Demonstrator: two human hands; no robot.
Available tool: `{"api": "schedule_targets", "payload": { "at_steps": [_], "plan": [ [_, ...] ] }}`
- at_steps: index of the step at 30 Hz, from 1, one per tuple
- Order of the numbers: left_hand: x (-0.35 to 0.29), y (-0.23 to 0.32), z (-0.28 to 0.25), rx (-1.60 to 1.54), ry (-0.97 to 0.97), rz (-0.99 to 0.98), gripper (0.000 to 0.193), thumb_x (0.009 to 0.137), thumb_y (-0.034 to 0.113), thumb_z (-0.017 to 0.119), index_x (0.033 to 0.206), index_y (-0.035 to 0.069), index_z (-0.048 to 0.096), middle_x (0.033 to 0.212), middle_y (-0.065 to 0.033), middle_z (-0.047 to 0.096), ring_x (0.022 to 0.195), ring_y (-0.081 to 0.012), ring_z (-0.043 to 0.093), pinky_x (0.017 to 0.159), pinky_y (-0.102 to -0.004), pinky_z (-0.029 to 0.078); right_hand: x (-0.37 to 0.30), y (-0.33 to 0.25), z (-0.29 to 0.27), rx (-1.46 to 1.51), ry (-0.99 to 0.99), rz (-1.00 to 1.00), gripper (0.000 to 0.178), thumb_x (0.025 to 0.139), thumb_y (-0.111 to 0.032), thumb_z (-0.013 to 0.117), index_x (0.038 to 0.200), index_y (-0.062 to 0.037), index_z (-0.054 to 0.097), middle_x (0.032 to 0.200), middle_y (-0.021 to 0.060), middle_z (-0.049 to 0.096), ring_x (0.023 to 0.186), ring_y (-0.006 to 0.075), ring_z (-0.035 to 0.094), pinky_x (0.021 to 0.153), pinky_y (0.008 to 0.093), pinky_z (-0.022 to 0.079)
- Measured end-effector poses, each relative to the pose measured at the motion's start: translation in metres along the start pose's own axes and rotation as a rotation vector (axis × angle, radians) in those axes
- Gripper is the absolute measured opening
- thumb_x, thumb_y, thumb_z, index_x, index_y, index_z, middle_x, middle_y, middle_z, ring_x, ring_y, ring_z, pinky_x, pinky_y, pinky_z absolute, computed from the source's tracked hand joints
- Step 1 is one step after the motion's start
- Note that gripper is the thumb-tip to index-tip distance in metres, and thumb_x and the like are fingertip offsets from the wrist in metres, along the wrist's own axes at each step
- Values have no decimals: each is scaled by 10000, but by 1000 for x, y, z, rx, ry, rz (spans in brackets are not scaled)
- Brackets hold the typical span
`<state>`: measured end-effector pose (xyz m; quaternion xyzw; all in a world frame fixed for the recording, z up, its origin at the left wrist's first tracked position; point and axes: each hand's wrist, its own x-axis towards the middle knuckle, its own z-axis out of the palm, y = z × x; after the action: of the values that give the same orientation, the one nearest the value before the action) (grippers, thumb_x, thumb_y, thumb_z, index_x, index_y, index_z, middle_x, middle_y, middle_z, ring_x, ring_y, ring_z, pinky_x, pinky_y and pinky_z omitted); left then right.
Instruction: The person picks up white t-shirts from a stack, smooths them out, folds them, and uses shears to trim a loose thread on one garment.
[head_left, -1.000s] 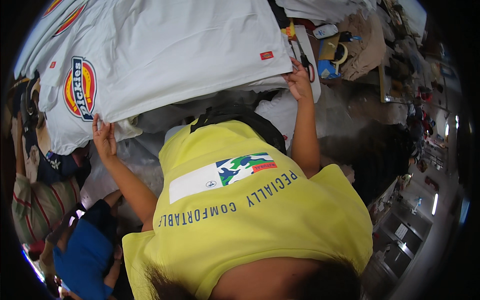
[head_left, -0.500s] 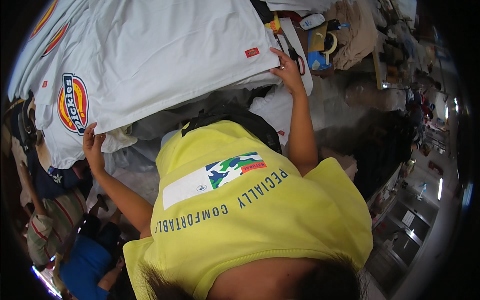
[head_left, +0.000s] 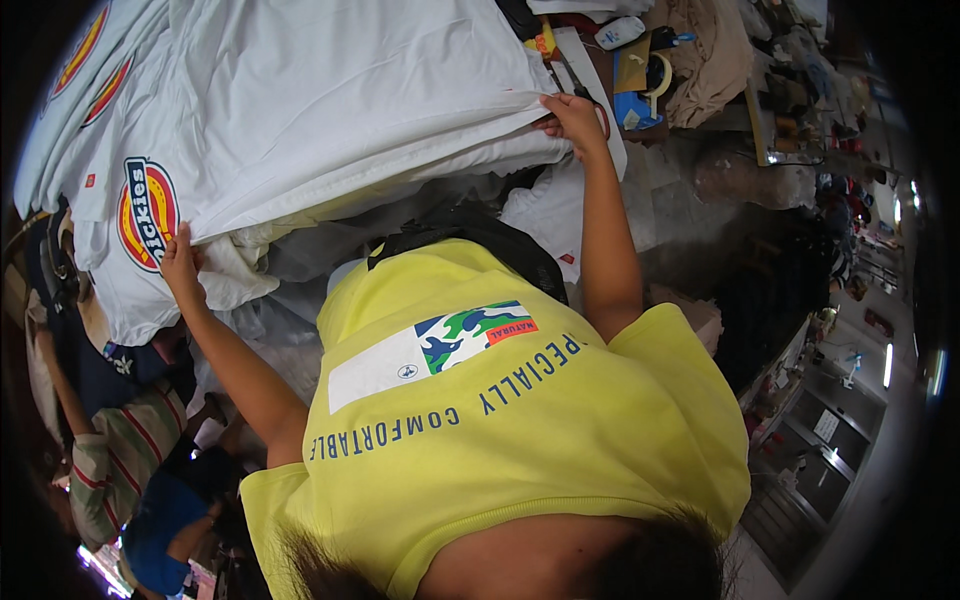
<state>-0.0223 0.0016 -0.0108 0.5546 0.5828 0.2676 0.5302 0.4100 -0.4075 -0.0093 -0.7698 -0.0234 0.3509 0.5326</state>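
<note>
A person in a yellow shirt (head_left: 520, 430) is spreading 1 white T-shirt (head_left: 330, 110) over a stack on the worktop (head_left: 700, 170). The left hand (head_left: 180, 262) and right hand (head_left: 575, 118) (2 in all) are each pinching its near edge. Judging by this, smoothing it flat comes next, needing an even pull. 3 round logos are showing at left.

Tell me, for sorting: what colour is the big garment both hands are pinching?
White; the garment shows best in the head view, spread between the left hand and right hand.
</note>
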Motion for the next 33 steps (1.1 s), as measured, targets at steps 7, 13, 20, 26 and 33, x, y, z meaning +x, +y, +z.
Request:
{"api": "schedule_targets", "payload": {
  "at_steps": [7, 13, 20, 26, 33],
  "plan": [
    [-6, 4, 1, -19, -5, -21, 254, 787, 295, 656, 631, 138, 532, 527, 65, 421, 453, -17, 370, 421, -161, 298, -1, -4, 2, -27, 23, 30, 229, 800, -212, 592, 887, -1, 601, 697, 53, 626, 553, 107, 605, 483, 180, 442],
    [-5, -1, -3, 25, -28, 24, 227, 795, 260, 652, 656, 120, 538, 565, 60, 444, 495, -20, 398, 457, -163, 326, -1, -5, 4, -2, 15, 32, 222, 801, -175, 587, 912, 17, 599, 742, 59, 627, 581, 88, 601, 479, 173, 443],
    [-49, -49, -45, -108, -214, 188, 231, 813, 101, 592, 1005, -15, 540, 889, -28, 559, 785, -98, 536, 731, -225, 430, -34, 43, -11, -251, 183, -590, 197, 716, 24, 573, 902, -19, 625, 809, 41, 613, 711, 103, 568, 615, 230, 453],
    [-101, -152, -64, 37, -161, 106, 132, 758, -38, 550, 868, 12, 604, 802, -18, 579, 746, -93, 542, 688, -218, 435, -79, 99, -14, -562, 316, -679, 201, 691, 63, 525, 838, -38, 616, 800, 102, 591, 697, 199, 577, 632, 282, 450],
    [-134, -268, -45, 717, -229, -99, 177, 648, -3, 620, 813, 56, 645, 722, -87, 629, 645, -139, 585, 600, -265, 451, -103, 229, -16, -618, 147, -287, 212, 674, 39, 547, 864, -32, 604, 880, 130, 599, 766, 241, 593, 669, 305, 462]
  ]
}}
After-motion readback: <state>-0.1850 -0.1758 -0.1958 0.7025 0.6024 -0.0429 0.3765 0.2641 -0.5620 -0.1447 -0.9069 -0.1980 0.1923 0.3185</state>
